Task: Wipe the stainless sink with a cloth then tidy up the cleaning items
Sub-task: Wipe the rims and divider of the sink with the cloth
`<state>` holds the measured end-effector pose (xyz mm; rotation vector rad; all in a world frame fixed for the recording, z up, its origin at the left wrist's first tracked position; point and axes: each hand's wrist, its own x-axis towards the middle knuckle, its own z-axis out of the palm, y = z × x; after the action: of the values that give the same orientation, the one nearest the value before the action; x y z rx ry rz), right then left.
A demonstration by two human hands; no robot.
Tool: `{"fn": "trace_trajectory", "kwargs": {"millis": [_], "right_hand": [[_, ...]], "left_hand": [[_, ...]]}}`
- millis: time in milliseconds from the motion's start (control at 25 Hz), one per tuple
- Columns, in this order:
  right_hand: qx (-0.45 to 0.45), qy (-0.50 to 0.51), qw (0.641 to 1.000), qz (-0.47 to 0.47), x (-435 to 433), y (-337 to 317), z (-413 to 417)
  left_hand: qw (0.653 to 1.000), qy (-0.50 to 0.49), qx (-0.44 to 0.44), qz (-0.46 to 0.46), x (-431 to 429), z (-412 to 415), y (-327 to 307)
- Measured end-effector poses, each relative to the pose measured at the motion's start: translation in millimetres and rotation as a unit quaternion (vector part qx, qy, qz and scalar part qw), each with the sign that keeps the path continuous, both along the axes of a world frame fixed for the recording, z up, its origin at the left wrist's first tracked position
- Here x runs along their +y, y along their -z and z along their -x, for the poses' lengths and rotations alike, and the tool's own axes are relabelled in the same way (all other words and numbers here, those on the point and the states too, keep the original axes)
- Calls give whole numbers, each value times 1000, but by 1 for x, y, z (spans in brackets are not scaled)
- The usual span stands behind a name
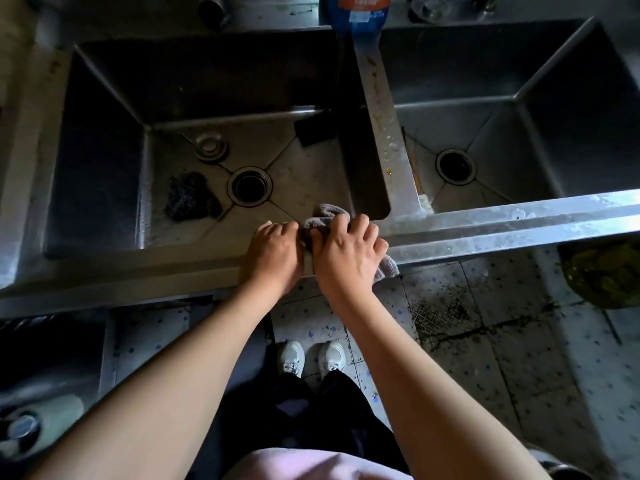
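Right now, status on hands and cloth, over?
Left hand and right hand both grip grey cloth over left basin front rim. Scourer, black sponge, drain plug lie loose in that basin.

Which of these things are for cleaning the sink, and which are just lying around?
For the job:
cloth, gripped by left hand and right hand
sink
scourer
sponge

Just lying about:
plug
bottle, contents unclear
yellow bundle on the floor
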<state>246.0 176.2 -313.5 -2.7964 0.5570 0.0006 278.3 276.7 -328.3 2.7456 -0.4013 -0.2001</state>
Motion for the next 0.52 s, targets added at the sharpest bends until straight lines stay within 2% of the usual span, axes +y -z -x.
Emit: {"fn": "trace_trajectory", "kwargs": {"millis": [120, 320, 520], "right_hand": [[7, -4, 1000, 23, -22, 1, 0], [22, 53, 996, 62, -73, 2, 2], [32, 87, 994, 49, -59, -3, 1]], "left_hand": [[1000, 3, -5, 11, 0, 0, 1], [999, -7, 13, 45, 5, -1, 0], [997, 38, 59, 45, 9, -7, -1]]}}
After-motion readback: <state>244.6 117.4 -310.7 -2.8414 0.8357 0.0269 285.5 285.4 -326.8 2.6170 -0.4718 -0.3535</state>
